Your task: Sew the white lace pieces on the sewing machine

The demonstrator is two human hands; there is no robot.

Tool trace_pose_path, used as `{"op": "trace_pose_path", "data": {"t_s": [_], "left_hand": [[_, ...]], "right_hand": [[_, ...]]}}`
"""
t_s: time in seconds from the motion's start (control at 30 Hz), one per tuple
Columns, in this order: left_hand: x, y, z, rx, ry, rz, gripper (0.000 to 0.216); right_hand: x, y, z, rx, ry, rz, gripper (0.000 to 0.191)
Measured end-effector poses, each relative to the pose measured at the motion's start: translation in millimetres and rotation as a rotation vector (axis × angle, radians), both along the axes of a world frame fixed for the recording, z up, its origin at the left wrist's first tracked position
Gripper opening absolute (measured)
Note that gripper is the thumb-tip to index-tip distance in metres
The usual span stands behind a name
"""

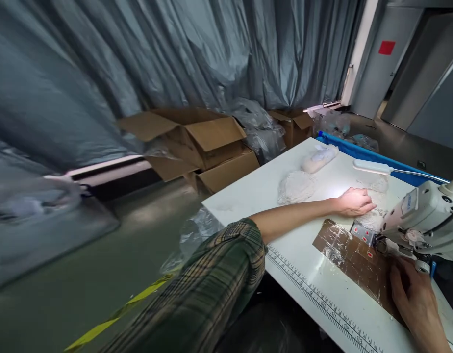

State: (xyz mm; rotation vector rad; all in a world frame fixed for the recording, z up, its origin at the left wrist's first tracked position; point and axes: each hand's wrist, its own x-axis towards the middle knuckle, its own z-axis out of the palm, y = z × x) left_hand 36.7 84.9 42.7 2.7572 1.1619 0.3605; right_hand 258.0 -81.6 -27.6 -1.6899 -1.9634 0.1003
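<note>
My left hand (354, 201) reaches across the white sewing table (256, 193) and lies flat, fingers out, on a white fabric piece (373, 218) beside the sewing machine (425, 220). My right hand (414, 299) rests at the table's near right on a brown taped cardboard patch (349, 255), just below the machine head; its fingers look curled, and I see nothing in them. Two more white fabric bundles lie farther back on the table, one (296, 186) nearer and one (319, 158) behind it.
A printed ruler (322, 301) runs along the table's front edge. A white lamp arm (373, 167) hangs over the work. Open cardboard boxes (200, 142) and clear plastic bags (261, 130) sit on the floor by a grey curtain. Yellow tape (116, 316) marks the floor.
</note>
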Motion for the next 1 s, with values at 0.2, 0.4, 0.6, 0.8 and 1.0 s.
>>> {"op": "trace_pose_path", "data": {"t_s": [0.2,0.4,0.6,0.8,1.0], "left_hand": [[-61.1,-27.0,1.7,0.089,-0.020,-0.050,0.038],[-146.3,-48.0,19.7,0.065,-0.067,0.290,0.028],[-189.3,-54.8,12.4,0.005,-0.213,0.472,0.021],[-163.3,-82.7,15.9,-0.085,-0.332,0.253,0.023],[-152.5,-71.4,24.5,-0.064,-0.166,0.188,0.045]], "right_hand": [[-10.1,-2.1,-4.0,0.088,-0.049,-0.027,0.052],[-16.1,-3.0,-1.6,0.065,-0.093,-0.014,0.055],[-17.8,-3.5,2.4,0.043,-0.089,-0.047,0.056],[-20.7,-3.9,5.4,0.021,-0.054,-0.084,0.060],[-19.1,-0.1,7.5,0.000,-0.017,-0.064,0.055]]}}
